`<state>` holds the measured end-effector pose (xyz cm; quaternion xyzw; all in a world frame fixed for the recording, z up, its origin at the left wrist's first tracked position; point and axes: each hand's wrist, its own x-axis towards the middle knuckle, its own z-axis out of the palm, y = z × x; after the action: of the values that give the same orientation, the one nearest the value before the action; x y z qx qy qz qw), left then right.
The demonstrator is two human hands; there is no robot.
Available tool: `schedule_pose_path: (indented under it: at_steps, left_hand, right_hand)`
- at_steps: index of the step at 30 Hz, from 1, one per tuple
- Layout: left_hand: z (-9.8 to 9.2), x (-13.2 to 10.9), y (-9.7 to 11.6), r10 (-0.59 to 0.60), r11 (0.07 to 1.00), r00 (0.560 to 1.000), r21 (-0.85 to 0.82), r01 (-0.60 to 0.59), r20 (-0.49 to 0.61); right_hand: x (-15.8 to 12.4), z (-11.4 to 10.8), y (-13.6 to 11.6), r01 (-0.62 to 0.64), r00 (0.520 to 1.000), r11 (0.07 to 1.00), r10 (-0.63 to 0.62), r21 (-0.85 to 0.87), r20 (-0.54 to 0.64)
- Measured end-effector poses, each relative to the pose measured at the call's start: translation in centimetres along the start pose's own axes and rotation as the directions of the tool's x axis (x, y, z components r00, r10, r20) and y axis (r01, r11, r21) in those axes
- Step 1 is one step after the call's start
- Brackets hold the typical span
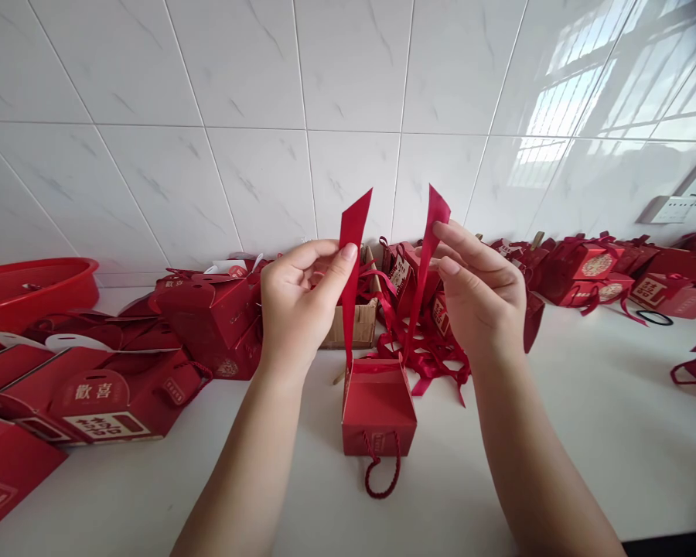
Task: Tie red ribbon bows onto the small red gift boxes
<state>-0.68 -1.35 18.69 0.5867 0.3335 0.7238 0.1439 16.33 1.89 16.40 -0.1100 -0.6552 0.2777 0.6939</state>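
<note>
A small red gift box [379,404] stands on the white table, a dark red cord handle [383,478] hanging from its near side. Two lengths of red ribbon rise from its left and right sides. Between thumb and fingers, my left hand [301,302] pinches the left ribbon [353,271], whose slanted end sticks up above the thumb. My right hand [481,294] has its fingers closed on the right ribbon [421,286] near its top end. Both ribbons run nearly upright, apart from each other. Where they join the box cannot be made out clearly.
Behind the box lie a heap of loose red ribbons [435,357] and a cardboard carton [364,325]. Several red gift boxes [107,398] crowd the left, near a red plastic basin [63,278]. More ribboned boxes [595,263] line the back right, below a power socket [670,209].
</note>
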Motion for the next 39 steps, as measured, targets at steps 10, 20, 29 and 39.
schedule_pose_path:
  at_steps: [10,20,29,39]
  left_hand:
    - [0.0,0.1,-0.3,-0.014,1.0,1.0,-0.006,0.014,-0.021]
    - [0.2,-0.2,0.2,-0.122,0.99,0.988,-0.066,0.129,0.1]
    - [0.8,-0.8,0.8,-0.243,0.961,0.913,-0.047,0.273,0.329]
    - [0.7,-0.6,0.6,-0.264,0.958,0.898,-0.011,0.286,0.353]
  right_hand:
    - [0.1,-0.1,0.2,-0.028,0.999,0.999,0.027,-0.027,-0.02]
    - [0.0,0.4,0.4,-0.075,0.995,0.997,0.075,0.002,-0.061]
    - [-0.1,1.0,-0.3,-0.112,0.994,0.993,0.113,0.03,-0.003]
    - [-0.2,1.0,-0.5,-0.236,0.96,0.97,0.224,0.056,0.17]
